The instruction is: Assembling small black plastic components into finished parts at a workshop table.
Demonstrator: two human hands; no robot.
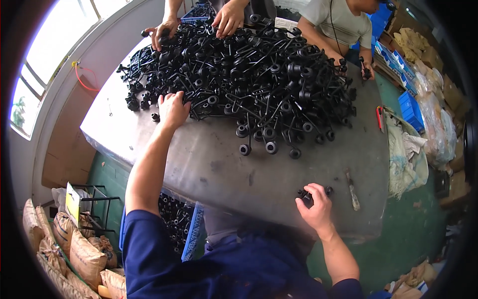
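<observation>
A large heap of black rod links with round ball-joint ends (259,74) covers the far half of the metal table (224,164). At the heap's near left edge, my left hand (173,110) reaches onto the links, fingers apart and thumb out to the side. Its fingertips touch or hover over the black parts; which one is hard to tell. My right hand (316,205) is closed around small black link parts (305,197) low over the table's near right side. A dark round end also shows beyond its fingers. The palm hides the rest.
Across the table, a person's hands (228,20) work in the heap; another person at the right holds a black link (366,74). A red cutter (380,118) and a taped stick (352,190) lie at the right. A blue crate of links (191,231) stands below the near edge.
</observation>
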